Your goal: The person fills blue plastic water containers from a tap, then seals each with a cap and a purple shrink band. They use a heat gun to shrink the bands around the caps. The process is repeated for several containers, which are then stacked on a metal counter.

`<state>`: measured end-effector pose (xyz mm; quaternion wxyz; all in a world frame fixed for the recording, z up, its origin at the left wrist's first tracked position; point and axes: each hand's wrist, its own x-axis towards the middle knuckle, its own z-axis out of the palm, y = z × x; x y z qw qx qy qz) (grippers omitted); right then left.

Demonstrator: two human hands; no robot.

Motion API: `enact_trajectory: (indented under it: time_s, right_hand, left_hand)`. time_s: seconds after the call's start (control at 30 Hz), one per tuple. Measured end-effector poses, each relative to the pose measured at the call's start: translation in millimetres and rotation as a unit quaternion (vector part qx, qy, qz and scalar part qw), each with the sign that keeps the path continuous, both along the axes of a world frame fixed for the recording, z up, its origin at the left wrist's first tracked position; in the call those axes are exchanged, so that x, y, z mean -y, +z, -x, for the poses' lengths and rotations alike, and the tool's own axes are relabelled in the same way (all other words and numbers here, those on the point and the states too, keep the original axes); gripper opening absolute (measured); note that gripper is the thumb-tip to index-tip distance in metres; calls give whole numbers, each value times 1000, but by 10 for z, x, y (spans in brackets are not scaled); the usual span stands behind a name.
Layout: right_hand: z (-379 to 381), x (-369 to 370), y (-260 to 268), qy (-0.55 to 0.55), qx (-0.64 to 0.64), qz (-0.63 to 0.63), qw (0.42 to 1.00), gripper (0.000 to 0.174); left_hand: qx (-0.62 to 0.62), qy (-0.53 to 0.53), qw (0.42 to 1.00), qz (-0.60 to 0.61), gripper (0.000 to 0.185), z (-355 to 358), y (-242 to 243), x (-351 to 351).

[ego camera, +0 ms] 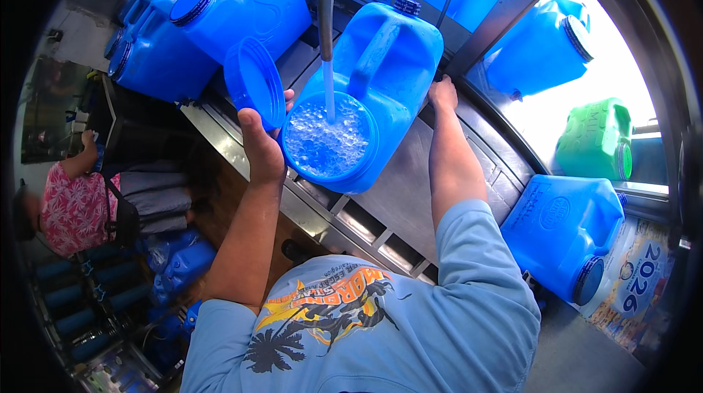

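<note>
Water runs from a metal spout (328,8) into the wide round mouth of a blue plastic water container (403,85), where it churns near the rim. This container has a moulded handle and a small dark cap at its far end. My left hand (264,146) holds a blue screw lid (254,82), tilted up beside the open mouth, its hollow side showing. On the other side, my right hand (442,93) reaches to the counter close by the container's far right side; its fingers are partly hidden, so its grip cannot be told.
Several capped blue containers (247,14) crowd the back left. Another blue container (560,228) lies at the right of the steel counter (395,179). A green container (593,135) stands beyond the metal window frame. Another person (82,206) stands at the far left.
</note>
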<state>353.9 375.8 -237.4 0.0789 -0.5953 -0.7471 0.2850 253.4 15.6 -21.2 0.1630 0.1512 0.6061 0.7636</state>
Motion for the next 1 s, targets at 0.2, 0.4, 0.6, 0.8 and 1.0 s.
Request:
enact_trajectory:
  time_s: [0.2, 0.4, 0.6, 0.8, 1.0]
  right_hand:
    - [-6, -8, -51, 1, 1, -7, 1000, 44]
    - [-19, -16, -86, 5, 0, -7, 1000, 44]
    - [-19, -22, -100, 2, 3, -5, 1000, 44]
    - [-32, -35, -109, 6, 6, 3, 1000, 45]
    - [-45, -32, -129, 9, 0, -6, 1000, 45]
  left_hand:
    - [-4, -4, 1000, 2, 107, 1, 15, -6]
    - [-9, 2, 1000, 3, 108, 8, 15, -16]
    - [-10, 12, 1000, 5, 107, 5, 14, -27]
    - [-9, 5, 1000, 8, 106, -4, 18, -19]
    - [-12, 3, 1000, 12, 106, 10, 0, -6]
